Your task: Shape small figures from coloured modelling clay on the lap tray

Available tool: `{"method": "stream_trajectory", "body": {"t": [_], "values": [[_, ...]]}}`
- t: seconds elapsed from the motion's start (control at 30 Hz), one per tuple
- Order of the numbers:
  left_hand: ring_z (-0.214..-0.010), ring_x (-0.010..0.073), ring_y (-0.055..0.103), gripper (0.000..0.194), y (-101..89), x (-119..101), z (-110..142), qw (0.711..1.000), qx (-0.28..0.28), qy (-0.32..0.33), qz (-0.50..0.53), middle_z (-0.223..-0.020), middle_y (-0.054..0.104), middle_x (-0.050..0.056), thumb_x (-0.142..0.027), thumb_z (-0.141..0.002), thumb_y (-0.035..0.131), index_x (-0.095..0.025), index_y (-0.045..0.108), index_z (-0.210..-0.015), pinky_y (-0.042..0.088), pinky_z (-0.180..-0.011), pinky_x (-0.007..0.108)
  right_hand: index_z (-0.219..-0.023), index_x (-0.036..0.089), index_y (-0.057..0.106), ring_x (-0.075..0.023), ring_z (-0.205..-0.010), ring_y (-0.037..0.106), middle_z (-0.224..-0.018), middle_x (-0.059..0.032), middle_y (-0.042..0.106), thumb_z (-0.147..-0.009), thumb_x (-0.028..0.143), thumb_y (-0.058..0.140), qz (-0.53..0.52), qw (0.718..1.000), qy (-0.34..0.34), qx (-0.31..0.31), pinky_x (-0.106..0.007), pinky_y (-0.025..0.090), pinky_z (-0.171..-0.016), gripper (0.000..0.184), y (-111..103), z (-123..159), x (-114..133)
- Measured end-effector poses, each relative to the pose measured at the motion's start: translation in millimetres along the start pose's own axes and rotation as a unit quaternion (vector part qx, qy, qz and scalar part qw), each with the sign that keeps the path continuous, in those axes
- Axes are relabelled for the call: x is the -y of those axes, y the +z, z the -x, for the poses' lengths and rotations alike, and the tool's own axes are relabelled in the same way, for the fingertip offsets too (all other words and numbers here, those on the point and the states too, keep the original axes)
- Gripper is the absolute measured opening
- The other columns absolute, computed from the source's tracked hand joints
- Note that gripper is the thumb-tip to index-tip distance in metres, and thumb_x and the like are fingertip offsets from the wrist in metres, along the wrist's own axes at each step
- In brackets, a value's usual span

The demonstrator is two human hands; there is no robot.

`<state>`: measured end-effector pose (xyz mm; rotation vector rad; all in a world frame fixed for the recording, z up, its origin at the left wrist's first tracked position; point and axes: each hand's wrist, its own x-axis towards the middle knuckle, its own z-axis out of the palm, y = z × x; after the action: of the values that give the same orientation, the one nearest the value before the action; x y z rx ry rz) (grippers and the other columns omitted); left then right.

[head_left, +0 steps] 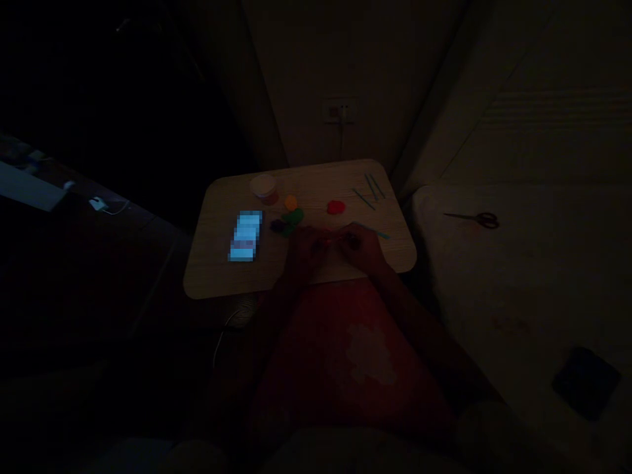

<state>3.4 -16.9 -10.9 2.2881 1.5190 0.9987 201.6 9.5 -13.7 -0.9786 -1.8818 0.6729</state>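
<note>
The scene is very dark. My left hand (303,249) and my right hand (363,247) rest close together on a small wooden table (222,276), fingers curled toward each other around something small I cannot make out. Just beyond them lie clay lumps: a red one (336,207), an orange one (291,201), a green one (293,217) and a dark purple one (276,225). A lit phone (245,236) lies to the left of my hands. A teal stick (378,232) lies by my right hand.
A small white tub (263,186) stands at the table's back left, and thin teal sticks (370,187) lie at its back right. Scissors (476,218) lie on the bed at right, a dark phone-like object (585,382) nearer. A wall socket (340,112) sits behind the table.
</note>
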Motion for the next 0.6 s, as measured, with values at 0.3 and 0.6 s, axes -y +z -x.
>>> {"method": "stream_trajectory", "body": {"t": [0.3,0.6], "values": [[-0.108,0.0243,0.061,0.021,-0.8,0.1,0.2,1.000,0.012,0.005,0.025,-0.113,0.073,0.006,-0.034,-0.097,0.061,-0.027,0.075,-0.111,0.044,-0.102,0.046,-0.093,0.019,0.074,-0.0193,-0.074,0.064,-0.085,-0.0067,0.073,-0.080,0.021,0.065,0.012,1.000,0.015,0.018,-0.031,0.049,-0.071,0.016,0.3,0.5,-0.6],[-0.106,0.0236,0.058,0.024,-0.8,-0.9,1.4,1.000,-0.018,-0.001,0.014,-0.108,0.066,0.008,-0.036,-0.097,0.062,-0.024,0.076,-0.112,0.046,-0.099,0.043,-0.092,0.020,0.074,-0.0207,-0.081,0.066,-0.091,-0.0080,0.073,-0.083,0.023,0.062,-0.007,1.000,-0.009,0.023,-0.033,0.051,-0.074,0.015,-1.6,-0.5,2.4]]}}
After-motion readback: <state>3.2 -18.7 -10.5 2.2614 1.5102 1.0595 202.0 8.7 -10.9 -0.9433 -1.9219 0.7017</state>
